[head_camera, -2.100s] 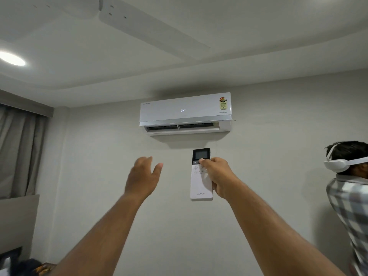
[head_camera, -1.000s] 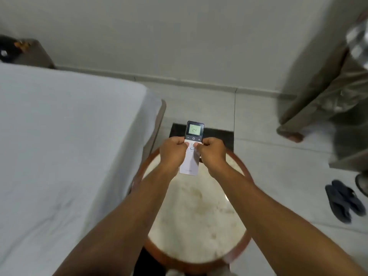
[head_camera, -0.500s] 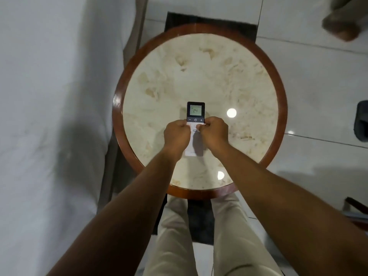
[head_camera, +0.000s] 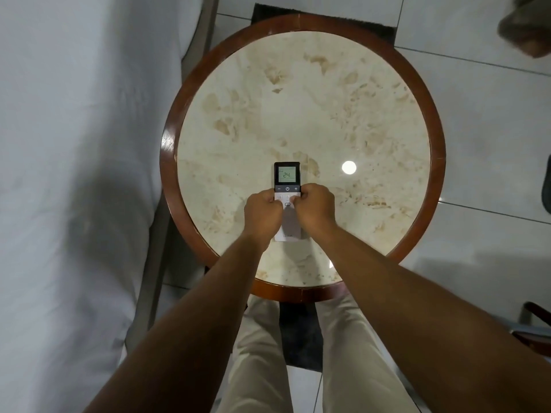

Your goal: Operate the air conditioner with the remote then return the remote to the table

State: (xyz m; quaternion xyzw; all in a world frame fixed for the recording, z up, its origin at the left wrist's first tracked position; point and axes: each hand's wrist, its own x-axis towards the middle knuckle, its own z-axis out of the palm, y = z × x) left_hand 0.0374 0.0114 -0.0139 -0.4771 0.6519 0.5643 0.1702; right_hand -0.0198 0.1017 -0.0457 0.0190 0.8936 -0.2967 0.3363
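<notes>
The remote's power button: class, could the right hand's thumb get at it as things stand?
Probably yes. The power button lies uncovered just above both hands, and the right hand already grips the remote beside it; nothing blocks the way.

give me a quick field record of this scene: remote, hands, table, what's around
remote: white with dark top, screen lit and reading 24, lengthwise over the table
left hand: grips the remote's left edge
right hand: grips its right edge
contact: cannot tell if the remote rests on the table or is just above it
table: round, marble top, wooden rim
bed: white sheet, left of the table
floor: pale tiles
</notes>
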